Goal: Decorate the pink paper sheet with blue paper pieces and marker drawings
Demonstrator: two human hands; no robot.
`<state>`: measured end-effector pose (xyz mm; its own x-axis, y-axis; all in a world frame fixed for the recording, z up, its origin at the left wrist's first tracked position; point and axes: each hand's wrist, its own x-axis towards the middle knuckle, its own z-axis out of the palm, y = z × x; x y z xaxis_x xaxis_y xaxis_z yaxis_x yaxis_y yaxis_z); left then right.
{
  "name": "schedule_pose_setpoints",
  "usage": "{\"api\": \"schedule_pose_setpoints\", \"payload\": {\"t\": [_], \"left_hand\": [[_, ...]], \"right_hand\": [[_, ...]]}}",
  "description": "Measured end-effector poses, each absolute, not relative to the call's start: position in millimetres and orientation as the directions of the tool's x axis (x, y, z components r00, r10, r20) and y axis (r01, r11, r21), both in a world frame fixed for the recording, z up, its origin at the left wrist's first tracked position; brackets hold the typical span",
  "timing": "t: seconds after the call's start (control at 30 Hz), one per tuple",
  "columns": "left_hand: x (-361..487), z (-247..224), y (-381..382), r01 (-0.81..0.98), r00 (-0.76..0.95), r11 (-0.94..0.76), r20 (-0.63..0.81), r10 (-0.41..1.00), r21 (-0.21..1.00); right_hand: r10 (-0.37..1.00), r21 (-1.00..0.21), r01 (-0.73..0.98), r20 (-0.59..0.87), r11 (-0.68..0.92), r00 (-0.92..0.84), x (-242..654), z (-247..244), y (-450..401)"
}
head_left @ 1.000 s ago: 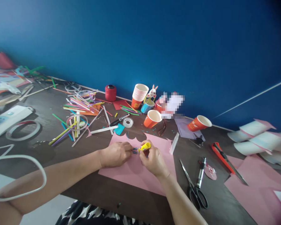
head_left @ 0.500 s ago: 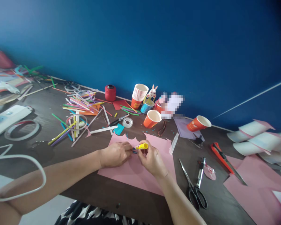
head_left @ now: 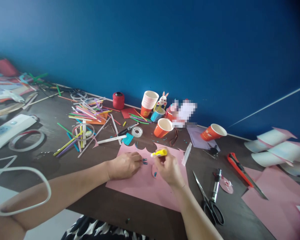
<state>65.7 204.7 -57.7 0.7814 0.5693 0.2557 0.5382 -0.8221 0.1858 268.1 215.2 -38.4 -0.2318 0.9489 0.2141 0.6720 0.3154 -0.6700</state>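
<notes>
A pink sheet with a scalloped top edge [head_left: 145,193] lies on the dark table in front of me. My left hand [head_left: 125,165] rests on its left part, fingers closed near small dark blue strips [head_left: 144,161]; whether it pinches them is hidden. Above the sheet's right part, my right hand [head_left: 170,169] grips a yellow tube [head_left: 159,153], its pale tip pointing left. Partly under the right hand is a small pink round piece [head_left: 154,171] with a blue mark.
Black scissors [head_left: 208,203], a marker [head_left: 216,186] and a red cutter [head_left: 240,170] lie to the right. Behind the sheet stand an orange cup [head_left: 163,128] and stacked cups [head_left: 149,104]. Colored sticks [head_left: 90,113] and white tape [head_left: 137,132] sit further left.
The yellow tube and my right hand have lifted slightly up and right, away from the blue strips. The small pink round piece now shows. The view has shifted slightly.
</notes>
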Motion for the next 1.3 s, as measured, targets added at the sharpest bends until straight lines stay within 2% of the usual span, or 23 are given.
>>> {"api": "schedule_pose_setpoints", "payload": {"t": [0.13, 0.2, 0.27, 0.33, 0.4, 0.53, 0.67, 0.73, 0.8, 0.87, 0.97, 1.07, 1.3], "left_hand": [[66, -60, 206, 0.544, 0.768, -0.819, 0.283, 0.574, 0.185], [65, -60, 207, 0.543, 0.763, -0.819, 0.298, 0.574, 0.188], [64, -59, 207, 0.545, 0.749, -0.815, 0.32, 0.579, 0.198], [63, -57, 207, 0.559, 0.723, -0.801, 0.348, 0.598, 0.215], [64, -54, 206, 0.581, 0.688, -0.778, 0.367, 0.626, 0.239], [64, -51, 205, 0.597, 0.628, -0.755, 0.426, 0.651, 0.272], [47, -45, 217, 0.679, 0.48, -0.677, 0.525, 0.702, 0.284], [29, -41, 229, 0.801, 0.267, -0.51, 0.575, 0.773, 0.314], [11, -39, 242, 0.903, 0.117, -0.312, 0.531, 0.84, 0.296], [-4, -40, 251, 0.958, 0.104, -0.196, 0.383, 0.918, 0.209], [-12, -44, 258, 0.968, 0.143, -0.195, 0.29, 0.946, 0.16], [-9, -48, 257, 0.971, 0.159, -0.199, 0.257, 0.953, 0.135], [-4, -50, 253, 0.986, 0.115, -0.138, 0.226, 0.967, 0.091]], "right_hand": [[0.938, -0.753, 0.635, 0.323, 0.172, 0.128, 304, -43, 236], [0.927, -0.813, 0.576, 0.276, 0.083, 0.256, 324, -46, 246], [0.911, -0.81, 0.586, 0.241, -0.002, 0.336, 344, -47, 254], [0.885, -0.705, 0.7, 0.248, -0.114, 0.394, 360, -45, 260], [0.872, -0.55, 0.796, 0.227, -0.252, 0.434, 374, -41, 262], [0.868, -0.363, 0.845, 0.156, -0.393, 0.471, 389, -35, 262], [0.877, -0.32, 0.852, 0.109, -0.416, 0.469, 393, -36, 262], [0.872, -0.336, 0.845, 0.115, -0.416, 0.475, 394, -37, 262], [0.869, -0.34, 0.844, 0.128, -0.414, 0.478, 396, -40, 263], [0.879, -0.33, 0.858, 0.138, -0.393, 0.456, 398, -45, 264], [0.908, -0.323, 0.891, 0.163, -0.319, 0.385, 401, -54, 267], [0.916, -0.317, 0.905, 0.191, -0.283, 0.353, 404, -62, 269], [0.902, -0.275, 0.902, 0.184, -0.334, 0.39, 406, -65, 270]]}}
